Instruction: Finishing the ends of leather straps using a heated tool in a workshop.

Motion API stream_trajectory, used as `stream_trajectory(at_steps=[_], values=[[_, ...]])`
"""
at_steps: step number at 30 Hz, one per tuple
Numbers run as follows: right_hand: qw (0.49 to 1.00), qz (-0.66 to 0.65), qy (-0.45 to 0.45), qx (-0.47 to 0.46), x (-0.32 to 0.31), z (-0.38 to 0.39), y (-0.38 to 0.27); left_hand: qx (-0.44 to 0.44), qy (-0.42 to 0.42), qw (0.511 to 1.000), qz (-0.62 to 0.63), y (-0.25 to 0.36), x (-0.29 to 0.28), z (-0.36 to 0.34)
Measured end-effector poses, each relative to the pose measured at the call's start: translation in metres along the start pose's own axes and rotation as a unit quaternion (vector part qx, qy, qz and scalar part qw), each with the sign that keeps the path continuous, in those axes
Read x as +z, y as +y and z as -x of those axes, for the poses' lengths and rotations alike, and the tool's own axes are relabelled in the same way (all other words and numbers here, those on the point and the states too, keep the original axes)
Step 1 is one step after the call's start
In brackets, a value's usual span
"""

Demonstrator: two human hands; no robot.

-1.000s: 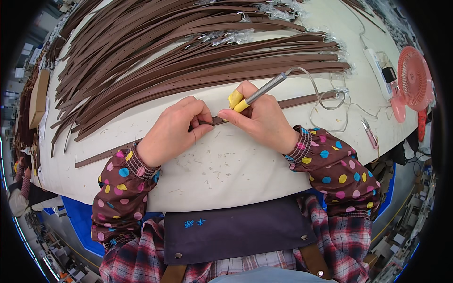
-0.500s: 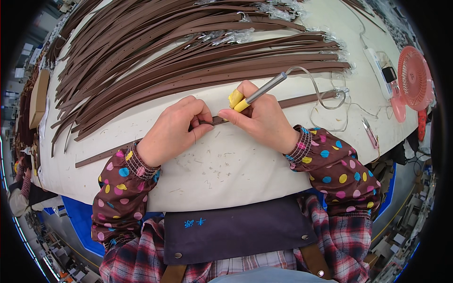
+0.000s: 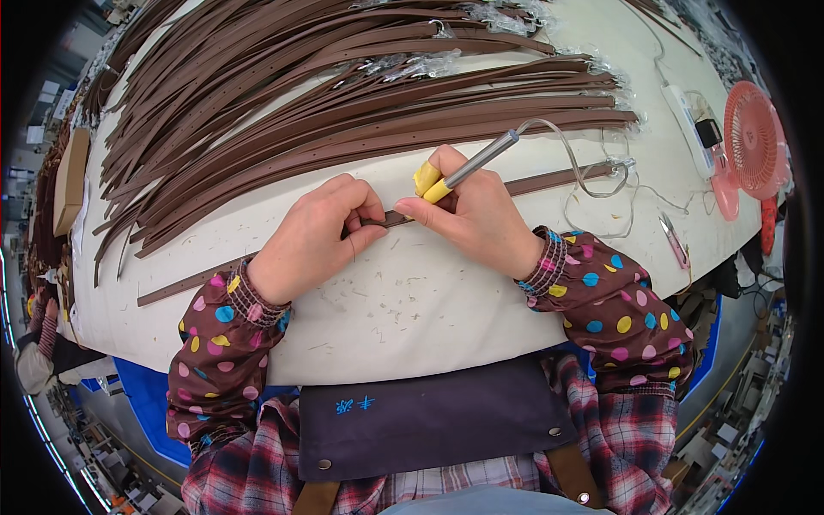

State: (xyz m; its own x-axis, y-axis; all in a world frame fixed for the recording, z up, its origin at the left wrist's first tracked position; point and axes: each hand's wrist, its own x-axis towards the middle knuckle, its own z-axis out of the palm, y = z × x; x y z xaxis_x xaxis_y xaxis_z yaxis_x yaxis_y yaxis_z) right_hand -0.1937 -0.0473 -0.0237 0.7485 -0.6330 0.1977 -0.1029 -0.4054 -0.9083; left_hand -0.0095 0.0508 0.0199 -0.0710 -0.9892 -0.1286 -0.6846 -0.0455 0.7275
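A brown belt (image 3: 554, 180) lies slantwise across the white table, its right end wrapped in clear plastic. My left hand (image 3: 309, 236) is closed on the middle of this belt, thumb and forefinger pinching it. My right hand (image 3: 485, 219) grips a corded pen-shaped tool (image 3: 487, 159) with a grey metal body and yellow wrapping near its lower end. The tool's tip is hidden behind my right fingers. My right thumb reaches the belt close to my left fingertips, with a small gap between the hands.
Many brown belts (image 3: 343, 137) lie beyond my hands. At right are a pink fan (image 3: 754, 142), a white power strip (image 3: 687, 129), small snips (image 3: 674, 242) and the tool's loose cord (image 3: 631, 206). Thread scraps dot the table (image 3: 463, 326). A cardboard box (image 3: 72, 180) stands left.
The thin dark thread that hung below my left fingertips no longer shows. Both hands, the belt and the pen-shaped tool stay almost where they were.
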Motion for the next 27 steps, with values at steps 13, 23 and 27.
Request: stream_trajectory(at_steps=[13,23,27], values=[[0.988,-0.137,0.036,0.062,-0.007,-0.002,-0.001,0.130,0.049,0.957,-0.255,0.000,0.019,0.026],[0.984,-0.156,0.035,0.075,-0.010,-0.001,-0.004,0.137,0.051,0.957,-0.252,-0.003,0.018,0.027],[0.983,-0.162,0.072,0.041,-0.007,-0.001,0.006,0.168,0.035,0.938,-0.302,-0.004,0.017,0.022]])
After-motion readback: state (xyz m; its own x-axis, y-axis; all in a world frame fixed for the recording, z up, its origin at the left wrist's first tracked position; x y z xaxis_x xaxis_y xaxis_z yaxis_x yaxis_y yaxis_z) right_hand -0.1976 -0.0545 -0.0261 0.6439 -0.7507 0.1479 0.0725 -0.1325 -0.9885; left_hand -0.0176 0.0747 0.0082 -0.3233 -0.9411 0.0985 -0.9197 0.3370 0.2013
